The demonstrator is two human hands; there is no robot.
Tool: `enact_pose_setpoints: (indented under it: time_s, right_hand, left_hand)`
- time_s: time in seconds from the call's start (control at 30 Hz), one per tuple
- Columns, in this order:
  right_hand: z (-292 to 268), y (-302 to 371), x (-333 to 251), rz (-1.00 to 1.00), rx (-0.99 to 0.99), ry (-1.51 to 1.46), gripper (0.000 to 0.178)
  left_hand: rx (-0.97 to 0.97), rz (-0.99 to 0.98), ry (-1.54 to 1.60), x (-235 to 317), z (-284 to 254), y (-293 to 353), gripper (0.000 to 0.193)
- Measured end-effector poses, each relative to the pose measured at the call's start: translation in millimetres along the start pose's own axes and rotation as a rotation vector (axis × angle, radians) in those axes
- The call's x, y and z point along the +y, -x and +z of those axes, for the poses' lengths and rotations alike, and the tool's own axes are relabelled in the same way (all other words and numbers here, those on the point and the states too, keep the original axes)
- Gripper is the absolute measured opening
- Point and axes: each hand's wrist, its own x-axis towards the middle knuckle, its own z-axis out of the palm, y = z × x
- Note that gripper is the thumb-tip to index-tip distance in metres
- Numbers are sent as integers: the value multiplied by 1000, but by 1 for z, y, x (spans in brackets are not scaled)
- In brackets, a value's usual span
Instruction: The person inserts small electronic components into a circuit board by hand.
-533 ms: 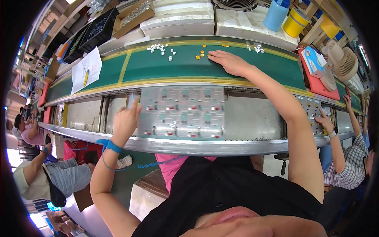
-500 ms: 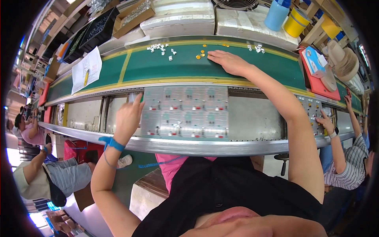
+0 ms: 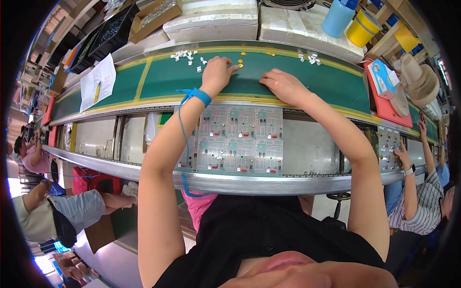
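My left hand (image 3: 219, 75), with a blue wrist strap (image 3: 200, 96) and coiled cord, is over the green belt. Its fingers are bent and its thumb stands apart, close to small yellow disc-shaped components (image 3: 240, 63). Palm down, my right hand (image 3: 286, 87) rests low over the belt to the right of the discs. Its fingers are drawn together, and whatever may be between the tips is hidden. Nearer me, a panel of circuit boards (image 3: 240, 139) lies on the rails, bearing red, black and white parts. My left forearm covers part of its left side.
White connectors (image 3: 185, 56) lie at the belt's far left, more (image 3: 312, 59) at the right. A paper sheet (image 3: 98, 82) with a yellow pen is on the left. A red tray (image 3: 391, 105) and a fan (image 3: 420, 79) stand right. A co-worker's hand (image 3: 402, 156) touches another panel.
My left hand has moved from the panel's left edge up to the belt beside the discs. My right hand has drawn back toward me. The panel has shifted right, and one fewer disc shows.
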Motion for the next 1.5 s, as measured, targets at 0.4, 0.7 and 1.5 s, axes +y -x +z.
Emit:
enact_pose_setpoints:
  time_s: [0.4, 0.7, 1.5]
  right_hand:
    - [1, 7, 5, -55, -13, 123, 28]
    - [24, 2, 24, 40, 286, -87, 23]
    - [-13, 21, -41, 779, 73, -2028, 23]
  left_hand:
    - [-288, -174, 178, -1, 5, -28, 18]
    - [-276, -279, 947, 13, -27, 2, 19]
    - [-448, -587, 1256, -1, -55, 99, 15]
